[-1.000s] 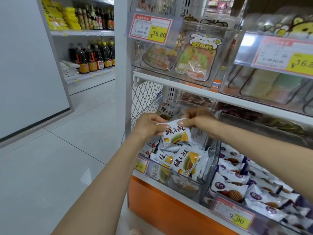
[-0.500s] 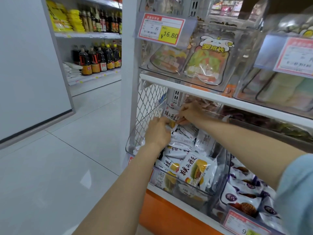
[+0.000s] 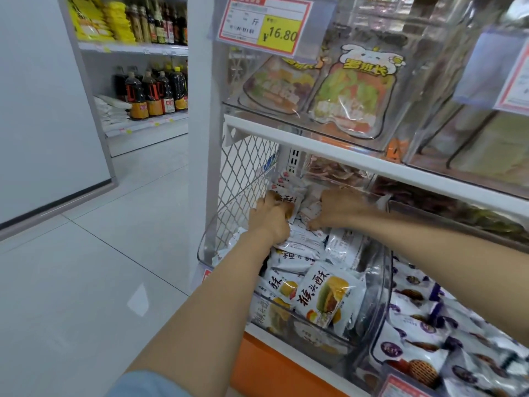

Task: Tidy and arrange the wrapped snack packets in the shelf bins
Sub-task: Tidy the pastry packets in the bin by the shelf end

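Snack packets (image 3: 326,299), white with black characters and a pictured pastry, fill a clear bin (image 3: 385,285) on the lower shelf, heaped from its low front lip up to the back. The left hand (image 3: 272,219) reaches to the rear of the pile, its fingers curled round a rear packet (image 3: 290,200) that stands nearly upright against the back. The right hand (image 3: 340,209) lies just beside it, knuckles up and fingers bent down into the heap; whether it pinches a packet or only presses on them cannot be told. Room is tight around both hands. A white shelf rail (image 3: 343,150) runs close above them, and a white mesh side panel (image 3: 243,173) closes the bin's left side just beside the left hand. On the right, the bin's curved clear wall separates it from a neighbouring bin of purple-printed packets (image 3: 415,348); the right forearm crosses above that bin. The front of the clear bin is open at the top, and both forearms enter over it. Above the rail sits an upper clear bin (image 3: 400,81) holding bags of coloured sweets, with a price tag (image 3: 266,24) reading 16.80 on its front. Left of the shelving, the tiled floor (image 3: 100,253) lies open toward a far shelf of dark bottles (image 3: 154,93).
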The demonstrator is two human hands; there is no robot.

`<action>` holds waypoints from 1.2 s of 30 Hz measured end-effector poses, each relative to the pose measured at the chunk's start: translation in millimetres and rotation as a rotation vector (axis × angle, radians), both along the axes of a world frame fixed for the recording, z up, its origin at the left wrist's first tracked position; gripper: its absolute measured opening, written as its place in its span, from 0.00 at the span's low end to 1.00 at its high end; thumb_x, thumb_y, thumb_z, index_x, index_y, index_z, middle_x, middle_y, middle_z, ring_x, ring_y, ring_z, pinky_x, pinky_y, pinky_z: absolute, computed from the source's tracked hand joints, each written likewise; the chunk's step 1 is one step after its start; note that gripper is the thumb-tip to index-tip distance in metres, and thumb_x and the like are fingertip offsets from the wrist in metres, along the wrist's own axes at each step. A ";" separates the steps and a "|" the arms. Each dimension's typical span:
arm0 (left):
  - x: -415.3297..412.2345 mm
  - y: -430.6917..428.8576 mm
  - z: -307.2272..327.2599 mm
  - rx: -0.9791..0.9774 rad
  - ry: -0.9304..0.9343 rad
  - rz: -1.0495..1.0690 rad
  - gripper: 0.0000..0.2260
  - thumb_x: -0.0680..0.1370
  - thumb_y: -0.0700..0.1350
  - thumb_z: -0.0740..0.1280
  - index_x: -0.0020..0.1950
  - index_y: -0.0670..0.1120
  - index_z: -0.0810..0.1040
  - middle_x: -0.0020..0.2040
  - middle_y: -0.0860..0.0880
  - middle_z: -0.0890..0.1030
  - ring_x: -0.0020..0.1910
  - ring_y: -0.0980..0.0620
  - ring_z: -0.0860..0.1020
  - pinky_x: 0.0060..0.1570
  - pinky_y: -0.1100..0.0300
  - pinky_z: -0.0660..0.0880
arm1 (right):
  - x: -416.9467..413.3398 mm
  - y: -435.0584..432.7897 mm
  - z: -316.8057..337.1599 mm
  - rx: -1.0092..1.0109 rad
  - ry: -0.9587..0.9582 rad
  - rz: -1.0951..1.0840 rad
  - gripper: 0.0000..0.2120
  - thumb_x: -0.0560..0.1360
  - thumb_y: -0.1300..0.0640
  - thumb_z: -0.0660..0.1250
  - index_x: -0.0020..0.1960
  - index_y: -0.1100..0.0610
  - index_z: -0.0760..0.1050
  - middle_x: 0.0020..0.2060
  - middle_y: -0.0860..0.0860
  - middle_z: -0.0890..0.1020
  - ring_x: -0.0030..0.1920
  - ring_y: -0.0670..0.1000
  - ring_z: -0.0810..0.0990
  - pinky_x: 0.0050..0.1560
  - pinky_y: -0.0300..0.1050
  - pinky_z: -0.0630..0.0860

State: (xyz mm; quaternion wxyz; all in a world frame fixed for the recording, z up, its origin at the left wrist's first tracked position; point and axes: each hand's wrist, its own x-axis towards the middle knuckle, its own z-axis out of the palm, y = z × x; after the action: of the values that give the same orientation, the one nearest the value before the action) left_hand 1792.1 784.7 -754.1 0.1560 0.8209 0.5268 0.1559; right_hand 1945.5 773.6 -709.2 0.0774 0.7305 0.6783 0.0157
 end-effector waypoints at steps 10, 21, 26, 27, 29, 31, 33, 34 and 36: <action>-11.5 -0.2 14.4 -0.128 -0.301 -0.020 0.15 0.80 0.42 0.60 0.66 0.42 0.72 0.64 0.40 0.74 0.61 0.42 0.74 0.59 0.55 0.72 | 0.1 -22.4 26.6 0.184 1.079 -0.062 0.08 0.72 0.66 0.68 0.49 0.58 0.75 0.38 0.48 0.77 0.38 0.46 0.76 0.32 0.31 0.73; -15.2 -30.1 31.4 -0.502 -0.997 -0.059 0.12 0.73 0.38 0.71 0.54 0.44 0.72 0.49 0.47 0.80 0.48 0.52 0.79 0.50 0.63 0.77 | 6.3 -35.8 26.0 -0.194 1.753 0.024 0.16 0.69 0.60 0.65 0.56 0.62 0.74 0.47 0.56 0.82 0.46 0.54 0.82 0.51 0.48 0.80; -19.3 -32.2 31.7 -0.506 -1.148 0.071 0.13 0.74 0.37 0.70 0.56 0.42 0.71 0.54 0.42 0.79 0.48 0.49 0.78 0.48 0.58 0.77 | 2.2 -35.8 15.7 -0.145 1.404 0.014 0.15 0.72 0.63 0.68 0.58 0.59 0.73 0.50 0.57 0.79 0.46 0.53 0.79 0.46 0.43 0.80; -20.4 -31.2 31.6 -0.497 -1.153 0.091 0.12 0.75 0.38 0.69 0.56 0.42 0.71 0.56 0.41 0.79 0.48 0.48 0.79 0.48 0.57 0.78 | 0.2 -34.3 13.7 -0.082 1.364 -0.007 0.12 0.72 0.66 0.68 0.54 0.58 0.74 0.48 0.57 0.80 0.44 0.53 0.79 0.44 0.43 0.80; -23.3 -29.3 30.1 -0.435 -1.054 0.160 0.12 0.77 0.41 0.67 0.58 0.42 0.70 0.57 0.40 0.78 0.52 0.44 0.79 0.52 0.51 0.78 | -5.3 -29.8 14.9 0.097 1.313 -0.062 0.09 0.71 0.69 0.69 0.49 0.59 0.76 0.44 0.56 0.81 0.42 0.53 0.80 0.41 0.43 0.80; -29.9 -27.8 25.7 -0.323 -0.788 0.222 0.15 0.78 0.43 0.65 0.62 0.41 0.68 0.58 0.41 0.77 0.56 0.43 0.77 0.57 0.54 0.74 | -8.9 -21.4 19.6 0.234 1.229 -0.122 0.10 0.70 0.69 0.71 0.49 0.61 0.76 0.40 0.55 0.80 0.39 0.51 0.79 0.37 0.38 0.79; -37.7 -28.2 18.0 -0.187 -0.498 0.217 0.14 0.79 0.41 0.62 0.64 0.40 0.70 0.60 0.42 0.76 0.59 0.44 0.75 0.56 0.58 0.72 | -14.6 -14.0 18.8 0.236 1.125 -0.130 0.10 0.69 0.68 0.72 0.48 0.60 0.76 0.39 0.54 0.80 0.37 0.49 0.79 0.34 0.35 0.79; -40.9 -28.2 13.5 -0.138 -0.405 0.188 0.12 0.79 0.39 0.61 0.62 0.41 0.72 0.61 0.42 0.75 0.60 0.44 0.74 0.56 0.58 0.71 | -19.3 -11.3 15.1 0.211 1.072 -0.116 0.10 0.69 0.68 0.72 0.48 0.60 0.76 0.39 0.53 0.80 0.37 0.48 0.80 0.34 0.34 0.79; -45.1 -28.9 6.2 -0.080 -0.276 0.102 0.12 0.79 0.39 0.59 0.62 0.43 0.75 0.62 0.43 0.72 0.63 0.45 0.70 0.59 0.58 0.68 | -32.5 -5.3 1.8 0.208 0.988 -0.091 0.09 0.70 0.67 0.72 0.48 0.59 0.76 0.41 0.53 0.81 0.40 0.49 0.80 0.35 0.33 0.78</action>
State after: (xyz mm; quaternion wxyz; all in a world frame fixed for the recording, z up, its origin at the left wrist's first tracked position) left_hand 1746.9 755.8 -747.9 0.2513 0.7570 0.5472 0.2537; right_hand 1913.0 768.3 -707.3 -0.3252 0.6835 0.5961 -0.2680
